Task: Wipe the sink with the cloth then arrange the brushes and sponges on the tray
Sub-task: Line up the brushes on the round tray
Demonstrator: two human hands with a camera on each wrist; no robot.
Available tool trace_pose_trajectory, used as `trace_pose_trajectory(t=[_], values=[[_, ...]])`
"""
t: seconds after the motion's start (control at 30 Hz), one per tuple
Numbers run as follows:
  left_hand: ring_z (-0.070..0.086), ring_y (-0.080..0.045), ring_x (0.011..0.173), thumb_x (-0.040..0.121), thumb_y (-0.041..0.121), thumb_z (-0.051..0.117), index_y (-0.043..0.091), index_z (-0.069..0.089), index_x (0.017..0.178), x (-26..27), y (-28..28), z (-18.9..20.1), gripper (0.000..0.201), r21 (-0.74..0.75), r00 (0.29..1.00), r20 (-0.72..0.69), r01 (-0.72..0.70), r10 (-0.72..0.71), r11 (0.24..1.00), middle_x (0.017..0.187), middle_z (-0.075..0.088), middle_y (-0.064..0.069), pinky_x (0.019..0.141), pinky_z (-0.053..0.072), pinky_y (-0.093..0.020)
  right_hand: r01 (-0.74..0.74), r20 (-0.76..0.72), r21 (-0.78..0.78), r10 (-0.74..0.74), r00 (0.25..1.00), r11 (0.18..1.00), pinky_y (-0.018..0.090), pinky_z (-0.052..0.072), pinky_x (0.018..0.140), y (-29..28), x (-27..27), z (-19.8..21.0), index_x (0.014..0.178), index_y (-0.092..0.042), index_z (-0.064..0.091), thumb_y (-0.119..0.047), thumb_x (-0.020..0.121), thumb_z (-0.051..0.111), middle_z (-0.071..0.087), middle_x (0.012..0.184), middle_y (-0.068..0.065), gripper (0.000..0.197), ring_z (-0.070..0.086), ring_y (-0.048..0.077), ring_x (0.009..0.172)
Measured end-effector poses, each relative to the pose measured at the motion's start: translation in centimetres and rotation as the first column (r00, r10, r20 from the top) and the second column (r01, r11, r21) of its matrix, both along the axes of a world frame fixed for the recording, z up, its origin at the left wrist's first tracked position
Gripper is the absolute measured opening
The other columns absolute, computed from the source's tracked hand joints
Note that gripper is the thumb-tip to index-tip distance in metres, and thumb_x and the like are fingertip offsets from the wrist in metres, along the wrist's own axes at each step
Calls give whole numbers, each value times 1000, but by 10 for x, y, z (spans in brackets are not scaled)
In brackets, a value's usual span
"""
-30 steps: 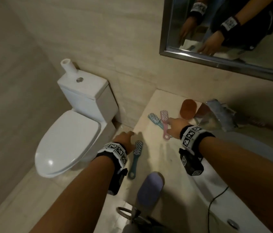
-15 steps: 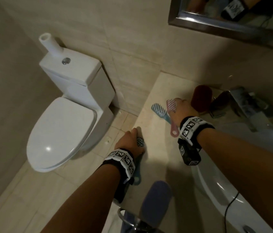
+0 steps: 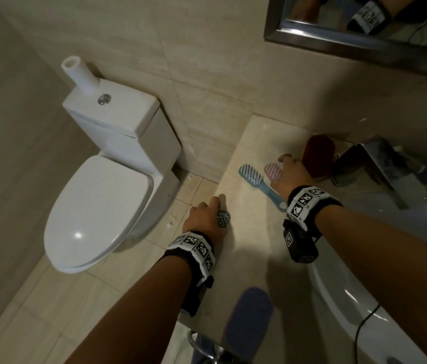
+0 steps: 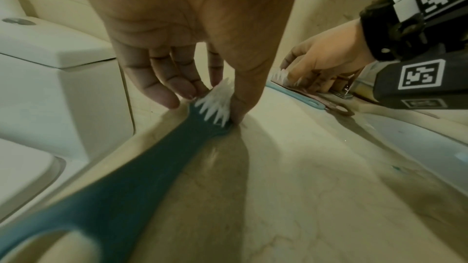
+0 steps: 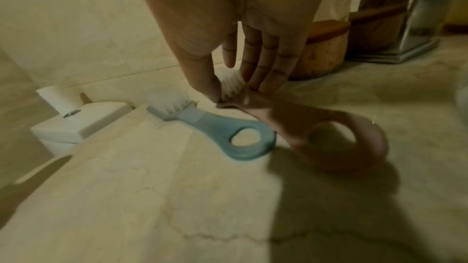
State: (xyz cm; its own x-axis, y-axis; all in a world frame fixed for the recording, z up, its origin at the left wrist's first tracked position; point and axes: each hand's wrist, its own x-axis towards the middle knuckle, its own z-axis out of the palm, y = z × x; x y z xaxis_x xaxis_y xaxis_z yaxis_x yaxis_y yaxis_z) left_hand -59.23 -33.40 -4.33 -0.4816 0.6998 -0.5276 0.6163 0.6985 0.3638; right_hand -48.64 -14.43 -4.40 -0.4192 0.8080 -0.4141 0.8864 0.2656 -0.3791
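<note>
My left hand [image 3: 217, 207] pinches the bristled head of a dark teal brush [image 3: 223, 218] at the counter's left edge. In the left wrist view the thumb and fingers close round the white bristles, and the teal brush handle [image 4: 142, 167] runs back toward the camera. Further back, my right hand [image 3: 290, 170] pinches the head of a pink brush [image 3: 272, 170]. Its looped handle [image 5: 329, 127] shows blurred in the right wrist view. A light blue brush [image 3: 255, 181] lies flat just left of the pink one. No cloth or tray is in view.
A red-brown sponge [image 3: 317, 156] stands behind my right hand beside the chrome faucet [image 3: 375, 164]. A purple sponge [image 3: 249, 321] lies near the counter's front. The white sink [image 3: 338, 298] is on the right. The toilet [image 3: 97, 206] is below left of the counter [image 3: 254, 245].
My left hand moved from beside the teal brush onto its head and took hold. My right hand slid from the pink brush's handle up to its head.
</note>
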Motion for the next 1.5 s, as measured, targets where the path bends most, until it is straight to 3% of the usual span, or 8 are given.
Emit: trace_pose_trajectory(t=[0.17, 0.33, 0.6, 0.87, 1.13, 1.23, 1.4, 1.5], values=[[55, -31, 103, 91, 35, 52, 18, 39, 124, 2, 0, 14, 39, 47, 998, 54, -41, 39, 998, 116, 49, -10, 89, 47, -40, 40, -17, -10, -40, 999, 999, 39, 42, 97, -6, 9, 7, 126, -6, 48, -22, 80, 67, 44, 131, 19, 52, 46, 36, 119], [57, -35, 102, 86, 19, 60, 9, 41, 119, -5, 6, 47, 39, 133, 994, 98, -68, 55, 989, 114, 58, -19, 86, 46, -37, -4, -50, 2, 4, 999, 1000, 37, 46, 94, -12, 17, 42, 115, -4, 55, -21, 78, 65, 58, 117, 17, 42, 55, 33, 109], [65, -33, 87, 85, 25, 65, 9, 42, 113, -10, 20, 126, 39, 284, 994, 107, -2, -30, 959, 101, 67, -18, 75, 56, -40, -19, -73, 85, 26, 997, 996, 36, 49, 87, -22, 41, 128, 116, -12, 49, -32, 84, 60, 58, 113, 14, 40, 57, 33, 103], [66, -33, 84, 80, 20, 69, 12, 44, 105, 11, 52, 164, 37, 439, 975, 176, 48, -139, 897, 97, 67, -19, 72, 58, -47, 147, -160, 126, -126, 979, 981, 36, 44, 85, -40, 85, 180, 120, -11, 40, -39, 89, 54, 58, 114, 18, 44, 57, 35, 104], [65, -35, 91, 78, 19, 72, 11, 44, 108, 97, 78, 174, 42, 473, 928, 201, 188, -313, 861, 102, 66, -20, 77, 57, -47, 283, -119, 115, -270, 955, 952, 33, 43, 80, -43, 177, 205, 124, -12, 34, -32, 90, 54, 57, 117, 19, 45, 57, 32, 101], [65, -35, 90, 75, 21, 72, 14, 44, 103, 140, 90, 186, 40, 504, 910, 188, 235, -371, 831, 100, 66, -18, 76, 57, -48, 351, -155, 129, -330, 931, 928, 42, 48, 89, -40, 224, 213, 119, -15, 35, -35, 90, 55, 59, 115, 17, 40, 58, 32, 99], [63, -20, 76, 78, 22, 72, 18, 44, 100, 237, 109, 198, 36, 524, 885, 158, 301, -438, 797, 97, 61, -8, 53, 54, -25, 398, -196, 168, -365, 910, 902, 31, 43, 72, -41, 332, 222, 121, -11, 37, -30, 90, 55, 58, 106, 17, 41, 52, 27, 84], [65, -27, 84, 78, 19, 72, 18, 43, 99, 305, 114, 197, 35, 521, 871, 169, 319, -462, 792, 93, 60, -8, 69, 59, -39, 430, -164, 160, -406, 899, 888, 30, 41, 73, -39, 407, 221, 120, -11, 38, -31, 90, 54, 58, 106, 18, 39, 55, 30, 89]])
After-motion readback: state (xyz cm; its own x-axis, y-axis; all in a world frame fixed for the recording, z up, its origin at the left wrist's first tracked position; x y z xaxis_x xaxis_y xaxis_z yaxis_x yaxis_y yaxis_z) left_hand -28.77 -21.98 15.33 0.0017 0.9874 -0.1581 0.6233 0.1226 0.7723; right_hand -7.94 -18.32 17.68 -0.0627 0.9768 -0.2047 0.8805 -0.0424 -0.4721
